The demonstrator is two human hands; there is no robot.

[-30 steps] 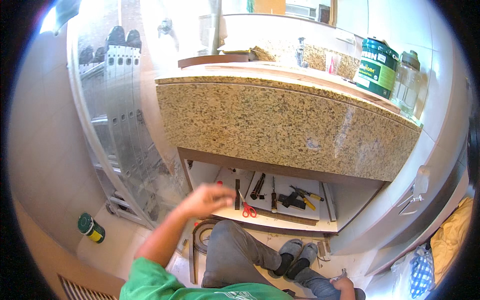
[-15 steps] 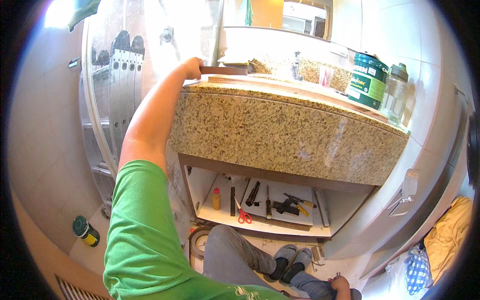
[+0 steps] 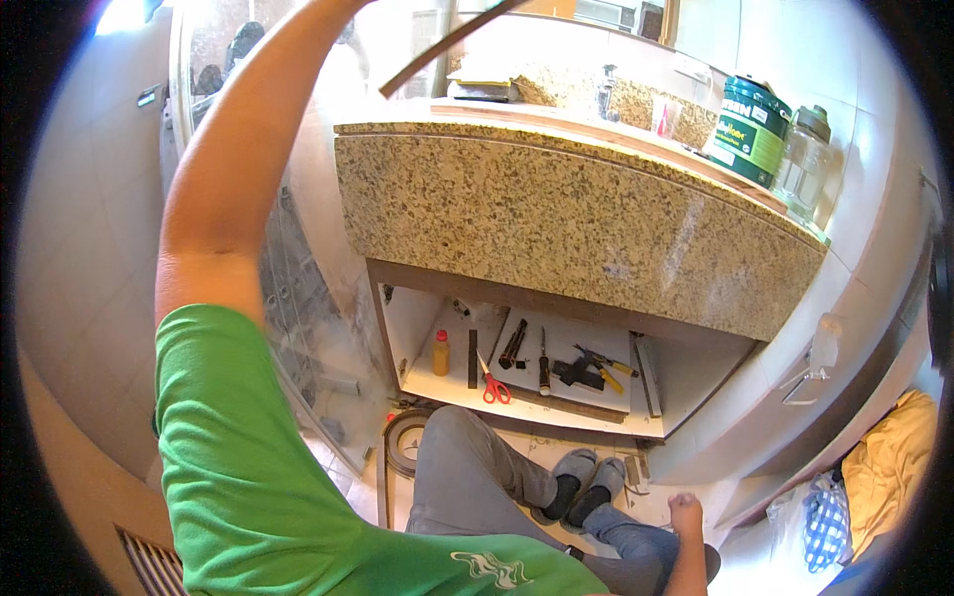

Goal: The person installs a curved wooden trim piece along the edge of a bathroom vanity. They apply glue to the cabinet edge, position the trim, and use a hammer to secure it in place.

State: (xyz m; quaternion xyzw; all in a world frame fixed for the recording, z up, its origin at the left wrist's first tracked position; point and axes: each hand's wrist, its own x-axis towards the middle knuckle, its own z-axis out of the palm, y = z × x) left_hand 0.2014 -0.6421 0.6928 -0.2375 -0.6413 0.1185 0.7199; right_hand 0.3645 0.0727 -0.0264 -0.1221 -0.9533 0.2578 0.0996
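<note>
My left forearm, coming out of a green sleeve, reaches up past the top edge, so its hand is out of view. Just right of that wrist, a thin dark brown strip slants across above the counter's left end. Its lower end hangs free and its upper end leaves the picture; what holds it is hidden. Low on the right, near my knee, my right hand is closed in a fist, raised from the leg. Whatever it may hold cannot be made out.
A granite counter carries a long wooden board, a green paint tin and a clear bottle. The open cabinet below holds red scissors, a yellow bottle and several tools. A coiled strip lies on the floor.
My left arm has risen from the counter's left end, out of the top of the view. The brown strip has lifted off the counter and tilted. My right hand has moved up from my leg.
</note>
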